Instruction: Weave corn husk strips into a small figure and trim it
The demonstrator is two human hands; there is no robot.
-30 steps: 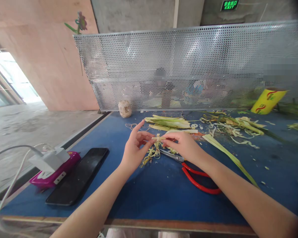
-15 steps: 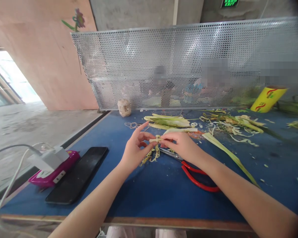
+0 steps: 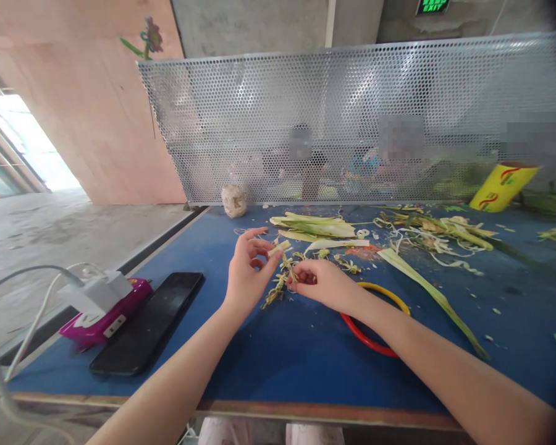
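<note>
My left hand point(image 3: 250, 269) pinches a short pale strip of leaf point(image 3: 279, 248) between thumb and fingertips. My right hand point(image 3: 319, 279) is lower and to the right, its fingers closed on thin fibre strands point(image 3: 291, 272) that hang below the strip. A small braided plant piece point(image 3: 274, 293) lies on the table beneath the hands. Scissors with red and yellow handles point(image 3: 368, 340) rest under my right forearm, their blades hidden by the hand. Small green knotted bits point(image 3: 349, 266) lie just beyond my right hand.
Pale green leaf sheaths point(image 3: 315, 227) lie ahead, with a long leaf strip point(image 3: 435, 296) and scraps point(image 3: 438, 232) to the right. A phone point(image 3: 148, 324) and magenta power adapter point(image 3: 113, 315) sit left. A perforated metal screen point(image 3: 259, 123) rises behind; people are blurred beyond it.
My hands have come apart: the left lifts the strip slightly up and left, the right has moved down with the strands. The scissor blades are now covered. The view has shifted slightly.
</note>
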